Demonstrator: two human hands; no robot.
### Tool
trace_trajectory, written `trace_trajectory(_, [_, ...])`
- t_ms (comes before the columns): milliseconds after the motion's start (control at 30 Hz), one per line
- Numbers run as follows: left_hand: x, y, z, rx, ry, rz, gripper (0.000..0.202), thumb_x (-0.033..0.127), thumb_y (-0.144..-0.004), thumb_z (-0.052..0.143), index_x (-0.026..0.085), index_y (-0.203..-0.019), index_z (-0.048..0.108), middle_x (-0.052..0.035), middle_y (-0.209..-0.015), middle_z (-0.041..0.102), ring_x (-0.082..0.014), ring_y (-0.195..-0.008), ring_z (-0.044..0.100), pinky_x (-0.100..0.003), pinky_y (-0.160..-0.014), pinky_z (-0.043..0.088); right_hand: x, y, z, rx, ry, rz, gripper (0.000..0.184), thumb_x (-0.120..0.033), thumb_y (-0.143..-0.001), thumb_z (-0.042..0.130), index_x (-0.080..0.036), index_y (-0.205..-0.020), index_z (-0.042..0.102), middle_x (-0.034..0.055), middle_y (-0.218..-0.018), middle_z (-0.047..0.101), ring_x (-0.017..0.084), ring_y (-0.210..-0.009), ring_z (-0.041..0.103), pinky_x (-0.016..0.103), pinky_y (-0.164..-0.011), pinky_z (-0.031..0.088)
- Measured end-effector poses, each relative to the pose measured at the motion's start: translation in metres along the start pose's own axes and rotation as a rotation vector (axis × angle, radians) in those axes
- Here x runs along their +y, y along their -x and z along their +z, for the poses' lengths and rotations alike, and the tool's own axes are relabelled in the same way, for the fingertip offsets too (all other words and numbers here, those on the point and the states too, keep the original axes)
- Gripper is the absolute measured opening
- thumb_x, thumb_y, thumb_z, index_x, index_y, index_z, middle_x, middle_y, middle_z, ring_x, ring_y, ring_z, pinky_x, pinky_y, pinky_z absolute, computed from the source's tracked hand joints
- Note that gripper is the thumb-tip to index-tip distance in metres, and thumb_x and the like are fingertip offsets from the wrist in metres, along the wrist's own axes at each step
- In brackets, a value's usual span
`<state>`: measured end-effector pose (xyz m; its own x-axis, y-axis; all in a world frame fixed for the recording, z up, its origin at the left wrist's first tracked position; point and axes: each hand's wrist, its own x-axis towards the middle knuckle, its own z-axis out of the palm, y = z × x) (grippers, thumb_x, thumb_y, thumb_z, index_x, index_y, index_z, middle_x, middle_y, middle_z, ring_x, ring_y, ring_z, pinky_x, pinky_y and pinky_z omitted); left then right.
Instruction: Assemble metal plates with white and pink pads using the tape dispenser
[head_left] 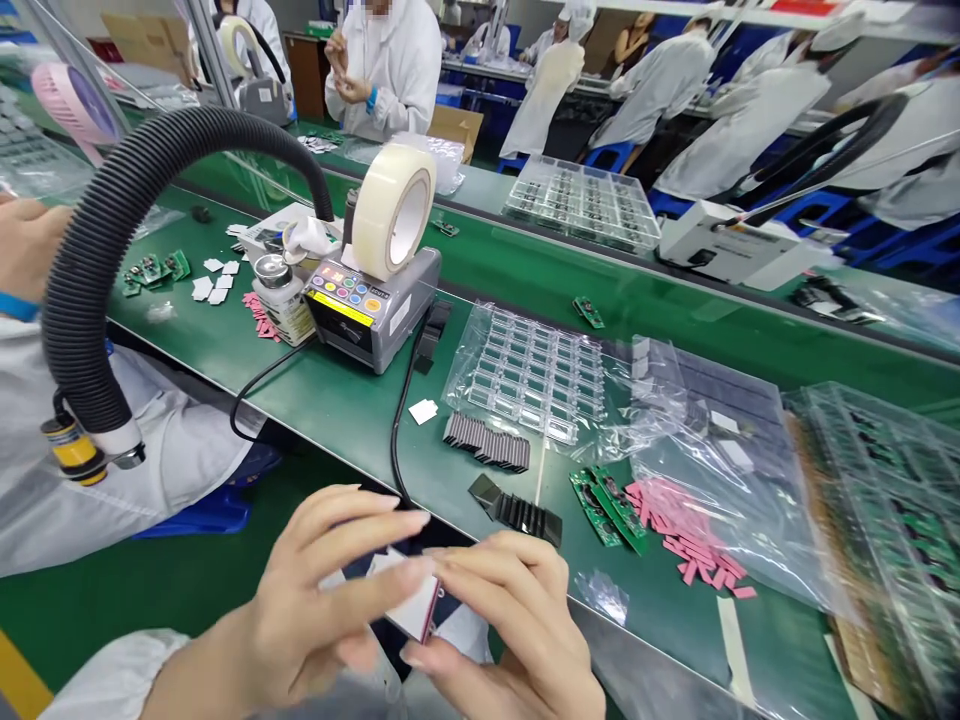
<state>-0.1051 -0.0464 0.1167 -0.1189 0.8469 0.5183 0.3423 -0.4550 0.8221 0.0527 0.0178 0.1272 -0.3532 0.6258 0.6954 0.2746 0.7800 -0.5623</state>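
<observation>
Pink-edged white pad, small and flat, sat pinched between your two hands, just off the near edge of the green bench and above your lap. Your left hand had thumb and forefinger closed over its upper face. Your right hand had its fingers curled against the right end. Both were closed on the pad and held nothing else.

It looked thin, light, probably soft and bendy. It may have had a liner on one face, but it was too small to tell. It was best taken by the edges with a light pinch, so the faces stayed clean and it didn't crease.

On the bench beyond lay black finned heat sinks, a row of dark fins, green circuit boards, loose pink strips and a bagged clear tray. There was also a tape dispenser with its roll.
</observation>
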Motion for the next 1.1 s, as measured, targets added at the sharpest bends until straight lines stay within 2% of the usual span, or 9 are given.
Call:
trace_trajectory(100, [-0.004,0.001,-0.022,-0.201,-0.202,0.076,0.041,0.035,-0.082,0.061,0.038,-0.123,0.056,-0.0035,-0.117,0.070,-0.0194,-0.112,0.061,-0.033,-0.110,0.029,-0.002,-0.007,0.005,-0.054,0.010,-0.036,0.026,-0.046,-0.085,0.060,-0.020,-0.085,0.062,-0.0010,-0.070,0.070,0.014,-0.066,0.057,0.032,-0.062,0.042])
trace_trajectory(233, [-0.012,0.005,-0.041,-0.454,-0.104,-0.046,0.053,0.012,-0.077,0.068,0.038,-0.121,0.057,-0.0093,-0.122,0.063,-0.0275,-0.112,0.063,-0.045,-0.104,0.039,-0.005,-0.013,0.015,-0.089,0.012,-0.068,0.026,-0.045,-0.085,0.060,-0.019,-0.082,0.064,-0.0010,-0.066,0.069,0.014,-0.062,0.058,0.032,-0.060,0.041])
trace_trajectory(433, [-0.013,0.017,-0.058,-0.391,-0.285,0.083,0.067,0.006,-0.078,0.064,0.036,-0.134,0.042,-0.0129,-0.124,0.061,-0.0268,-0.114,0.061,-0.045,-0.103,0.042,-0.007,-0.016,0.031,-0.163,0.006,-0.160,0.022,-0.043,-0.078,0.069,-0.021,-0.081,0.066,-0.0009,-0.067,0.070,0.016,-0.061,0.061,0.031,-0.057,0.044])
trace_trajectory(600, [-0.006,0.028,-0.073,-0.283,-0.077,-0.266,0.046,0.002,-0.080,0.060,0.032,-0.115,0.064,-0.0121,-0.118,0.067,-0.0274,-0.112,0.063,-0.052,-0.109,0.032,-0.010,-0.015,0.052,-0.232,-0.032,-0.167,0.026,-0.042,-0.073,0.073,-0.020,-0.086,0.067,0.0000,-0.072,0.072,0.017,-0.063,0.063,0.031,-0.056,0.047])
trace_trajectory(700, [-0.018,0.042,-0.088,-0.012,0.320,-0.685,0.029,0.003,-0.073,0.068,0.022,-0.094,0.075,-0.0121,-0.106,0.074,-0.0274,-0.110,0.064,-0.049,-0.114,0.024,-0.012,-0.012,0.066,-0.267,-0.103,-0.055,0.022,-0.039,-0.075,0.073,-0.021,-0.087,0.068,0.0001,-0.077,0.073,0.017,-0.066,0.065,0.030,-0.059,0.050])
trace_trajectory(800, [-0.049,0.062,-0.109,0.495,0.737,-1.048,0.014,0.006,-0.071,0.072,0.012,-0.083,0.076,-0.0130,-0.085,0.078,-0.0256,-0.087,0.072,-0.042,-0.101,0.047,-0.007,-0.009,0.081,-0.303,-0.280,0.219,0.010,-0.032,-0.082,0.065,-0.024,-0.083,0.071,0.0004,-0.077,0.073,0.017,-0.068,0.066,0.030,-0.064,0.052])
trace_trajectory(900, [-0.084,0.082,-0.131,0.810,0.823,-1.099,0.021,0.009,-0.088,0.052,0.013,-0.089,0.072,-0.0073,-0.080,0.077,-0.0156,-0.070,0.073,-0.030,-0.079,0.060,0.004,-0.014,0.100,-0.272,-0.531,0.640,0.019,-0.038,-0.081,0.063,-0.023,-0.079,0.074,0.0039,-0.072,0.072,0.018,-0.069,0.066,0.031,-0.065,0.052])
trace_trajectory(1000, [-0.106,0.096,-0.148,1.015,0.870,-1.096,0.034,0.008,-0.094,0.037,0.015,-0.113,0.063,-0.0044,-0.080,0.076,-0.0120,-0.070,0.072,-0.024,-0.075,0.061,0.017,-0.029,0.122,-0.054,-0.763,1.050,0.032,-0.044,-0.069,0.074,-0.020,-0.090,0.074,0.0055,-0.078,0.072,0.013,-0.064,0.058,0.026,-0.060,0.048])
trace_trajectory(1100, [-0.111,0.103,-0.153,1.077,0.897,-1.112,0.039,0.008,-0.094,0.035,0.015,-0.130,0.050,-0.0048,-0.081,0.076,-0.0135,-0.070,0.072,-0.026,-0.073,0.062,0.027,-0.052,0.142,0.163,-0.876,1.173,0.044,-0.042,-0.061,0.080,-0.018,-0.097,0.072,0.0036,-0.084,0.069,0.007,-0.058,0.048,0.022,-0.054,0.041])
